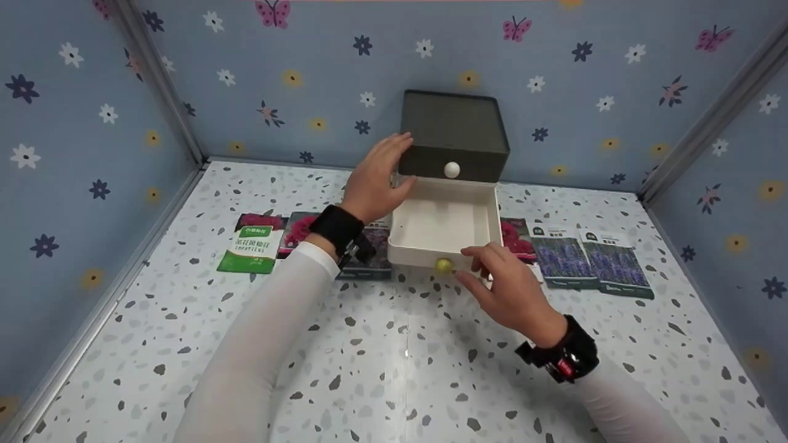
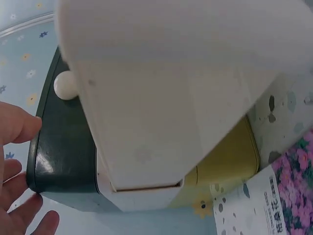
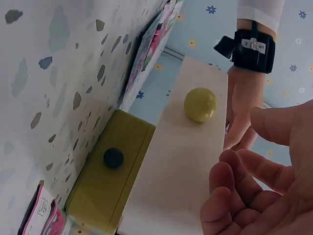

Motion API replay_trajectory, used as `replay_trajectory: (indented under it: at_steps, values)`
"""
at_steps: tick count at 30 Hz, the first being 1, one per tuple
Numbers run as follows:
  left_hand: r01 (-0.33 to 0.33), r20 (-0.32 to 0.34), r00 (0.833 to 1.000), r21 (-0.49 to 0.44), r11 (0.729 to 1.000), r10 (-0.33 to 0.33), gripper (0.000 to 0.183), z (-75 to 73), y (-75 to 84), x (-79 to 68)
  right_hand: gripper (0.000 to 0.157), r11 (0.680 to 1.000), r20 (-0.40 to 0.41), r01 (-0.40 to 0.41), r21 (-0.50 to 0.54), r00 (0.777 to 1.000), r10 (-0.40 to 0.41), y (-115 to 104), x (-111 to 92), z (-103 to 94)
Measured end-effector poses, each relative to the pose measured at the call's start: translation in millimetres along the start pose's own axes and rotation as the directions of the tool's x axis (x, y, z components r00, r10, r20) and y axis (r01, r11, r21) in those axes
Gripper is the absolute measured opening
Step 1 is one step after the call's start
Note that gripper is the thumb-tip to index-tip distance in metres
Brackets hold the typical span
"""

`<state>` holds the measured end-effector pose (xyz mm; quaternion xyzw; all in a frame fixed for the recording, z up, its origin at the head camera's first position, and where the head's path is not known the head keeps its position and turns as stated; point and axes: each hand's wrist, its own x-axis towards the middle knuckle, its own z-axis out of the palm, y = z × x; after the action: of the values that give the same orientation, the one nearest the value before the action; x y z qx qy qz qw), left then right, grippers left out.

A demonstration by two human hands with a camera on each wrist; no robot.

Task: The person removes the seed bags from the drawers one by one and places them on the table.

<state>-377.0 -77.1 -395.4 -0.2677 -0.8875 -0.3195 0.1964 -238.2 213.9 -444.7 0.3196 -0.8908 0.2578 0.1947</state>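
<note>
A small three-tier drawer box has a dark green top (image 1: 455, 123) with a white knob (image 1: 452, 170). Its white middle drawer (image 1: 440, 221) is pulled out, and its inside shows bare. On that drawer's front sits a yellow-green knob (image 3: 200, 105). Below it, the olive bottom drawer (image 3: 110, 171) is closed, with a dark knob (image 3: 113, 157). My left hand (image 1: 377, 181) lies along the left side of the dark green tier, fingers extended. My right hand (image 1: 511, 289) is at the drawer's front right corner, fingers loosely bent at the rim, thumb apart, beside the knob.
Flower seed packets lie to both sides of the box: a green and white packet (image 1: 252, 249) and pink-flowered ones at left, purple-flowered packets (image 1: 619, 264) at right. A patterned blue wall (image 1: 345, 74) stands close behind. The speckled table (image 1: 394, 369) extends in front.
</note>
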Motion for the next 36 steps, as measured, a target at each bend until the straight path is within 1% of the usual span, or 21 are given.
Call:
replay_trajectory:
  at_steps: [5,9,14,19,24,27,31,33,36]
  values:
    - [0.029,0.056,0.998,0.018,0.999,-0.03,0.067,-2.9,-1.2,4.6,0.036,0.994,-0.009,0.059,-0.095,0.998,-0.06,-5.7,3.0,10.9]
    - [0.043,0.098,0.994,0.044,0.998,-0.047,0.064,-6.4,-0.1,10.1,0.037,0.977,-0.026,0.103,-0.186,0.994,-0.109,-8.6,4.5,18.0]
    - [0.073,0.128,0.988,0.075,0.995,-0.082,0.058,-11.6,2.8,16.8,0.039,0.962,-0.024,0.139,-0.233,0.989,-0.149,-10.9,6.0,25.0]
    - [0.101,0.16,0.98,0.09,0.991,-0.115,0.053,-14.3,6.0,23.3,0.032,0.953,-0.039,0.153,-0.263,0.985,-0.169,-12.0,8.4,28.6]
    - [0.077,0.134,0.987,0.119,0.99,-0.093,0.044,-14.5,9.0,31.1,0.027,0.942,-0.068,0.149,-0.301,0.982,-0.177,-13.3,11.4,31.0]
    - [0.06,0.097,0.992,0.146,0.987,-0.075,0.038,-13.9,10.1,32.1,0.028,0.938,-0.075,0.144,-0.316,0.981,-0.176,-14.5,13.1,32.2]
    - [0.039,0.043,0.998,0.17,0.985,-0.047,0.032,-12.5,11.0,32.5,0.027,0.94,-0.084,0.132,-0.314,0.983,-0.166,-14.8,15.0,32.8]
    - [0.04,0.025,0.999,0.178,0.983,-0.045,0.031,-12.0,11.4,32.9,0.026,0.941,-0.085,0.134,-0.311,0.982,-0.168,-14.5,15.7,32.9]
    - [0.051,0.017,0.998,0.19,0.98,-0.055,0.03,-11.3,11.8,34.6,0.025,0.94,-0.086,0.138,-0.312,0.981,-0.172,-13.7,16.3,32.3]
